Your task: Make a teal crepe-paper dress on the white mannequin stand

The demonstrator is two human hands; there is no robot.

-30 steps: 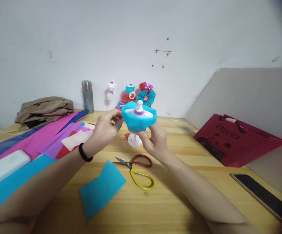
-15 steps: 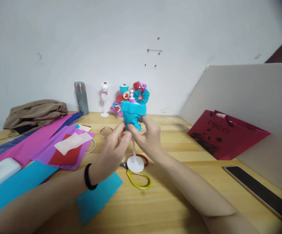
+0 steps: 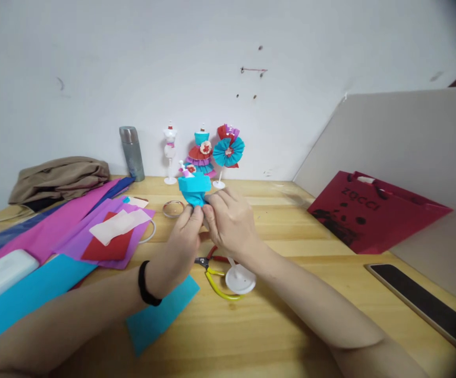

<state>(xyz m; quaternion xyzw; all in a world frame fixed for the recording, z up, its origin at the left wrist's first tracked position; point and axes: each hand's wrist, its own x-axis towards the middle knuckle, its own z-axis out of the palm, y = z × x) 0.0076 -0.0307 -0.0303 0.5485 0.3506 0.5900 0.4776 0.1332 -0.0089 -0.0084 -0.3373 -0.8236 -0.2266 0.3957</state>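
Observation:
A small white mannequin stand, its round base [image 3: 241, 279] off to the lower right, leans left between my hands. Turquoise crepe paper [image 3: 195, 188] wraps its upper body, with a wide folded band at the top. My left hand [image 3: 184, 239] pinches the paper's lower edge between thumb and fingers. Beside it, my right hand [image 3: 231, 223] is closed round the paper's gathered waist, the two thumbs nearly touching. My fingers hide the middle of the stand. Under the base lie scissors [image 3: 215, 275] with one red and one yellow handle.
Three mannequins stand at the wall, one a ruffled dress form [image 3: 201, 152]. Coloured paper sheets [image 3: 109, 231], a turquoise piece [image 3: 165, 315] and a white box [image 3: 5, 275] lie left. A tape roll [image 3: 173, 209], flask [image 3: 131, 152], red bag [image 3: 373, 212] and phone [image 3: 416, 302] surround the area.
The mannequin has tipped to the left, its top lower and its base swung right. My fingers have closed tighter round the paper at the waist. The view has shifted slightly.

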